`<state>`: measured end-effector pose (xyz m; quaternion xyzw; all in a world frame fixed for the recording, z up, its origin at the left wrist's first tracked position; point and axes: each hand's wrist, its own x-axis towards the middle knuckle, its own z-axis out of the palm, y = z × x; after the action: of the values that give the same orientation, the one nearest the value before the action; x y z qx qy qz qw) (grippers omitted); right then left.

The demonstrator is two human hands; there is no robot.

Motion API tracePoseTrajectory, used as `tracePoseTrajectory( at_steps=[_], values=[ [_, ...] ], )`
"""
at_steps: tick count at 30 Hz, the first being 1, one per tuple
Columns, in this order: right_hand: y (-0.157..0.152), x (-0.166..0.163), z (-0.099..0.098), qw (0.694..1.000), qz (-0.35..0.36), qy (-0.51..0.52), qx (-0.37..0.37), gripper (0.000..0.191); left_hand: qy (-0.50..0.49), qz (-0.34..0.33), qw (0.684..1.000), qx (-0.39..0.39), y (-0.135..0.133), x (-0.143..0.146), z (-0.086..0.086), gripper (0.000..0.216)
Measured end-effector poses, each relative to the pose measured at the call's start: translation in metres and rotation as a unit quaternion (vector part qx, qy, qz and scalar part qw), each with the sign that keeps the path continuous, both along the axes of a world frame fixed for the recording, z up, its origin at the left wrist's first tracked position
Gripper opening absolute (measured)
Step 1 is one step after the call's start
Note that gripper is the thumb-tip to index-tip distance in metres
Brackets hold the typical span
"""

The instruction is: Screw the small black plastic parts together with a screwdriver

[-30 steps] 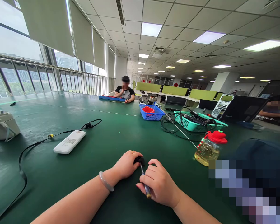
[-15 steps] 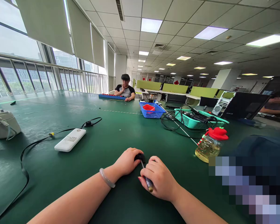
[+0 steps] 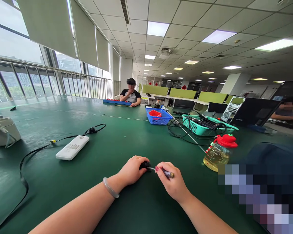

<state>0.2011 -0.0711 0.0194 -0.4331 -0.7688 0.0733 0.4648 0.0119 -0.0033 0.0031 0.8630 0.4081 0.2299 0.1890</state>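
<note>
A broad table [image 3: 127,136] with a dark green top. A white appliance [image 3: 2,130] stands at its left edge. A black cable [image 3: 36,151] curves past a flat white device [image 3: 72,148]. Near the front lies a small black part [image 3: 146,165]. At right stands a red-lidded jar [image 3: 218,154]. Behind it are a teal basket [image 3: 205,127] among tangled black leads [image 3: 178,131] and a blue basket [image 3: 158,117]. A long blue tray [image 3: 116,102] lies at the far end.
</note>
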Motion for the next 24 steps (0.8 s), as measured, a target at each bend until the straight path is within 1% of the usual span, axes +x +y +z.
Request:
tracePoseTrajectory(
  at_steps=[6, 12, 24],
  values=[
    [-0.0009, -0.0007, -0.0002, 1.0, 0.018, -0.014, 0.012, 0.027, -0.006, -0.002, 1.0, -0.005, 0.0, 0.0002, -0.001, 0.033],
    [-0.0016, -0.0019, 0.0016, 1.0, 0.022, -0.021, 0.0, 0.027, -0.01, 0.0, 1.0, -0.003, 0.0014, -0.0004, -0.0022, 0.031],
    [-0.0018, -0.0029, -0.0007, 0.998, 0.04, -0.025, 0.038, 0.02, -0.004, -0.001, 1.0, 0.001, 0.002, 0.0002, -0.0031, 0.032]
  ],
)
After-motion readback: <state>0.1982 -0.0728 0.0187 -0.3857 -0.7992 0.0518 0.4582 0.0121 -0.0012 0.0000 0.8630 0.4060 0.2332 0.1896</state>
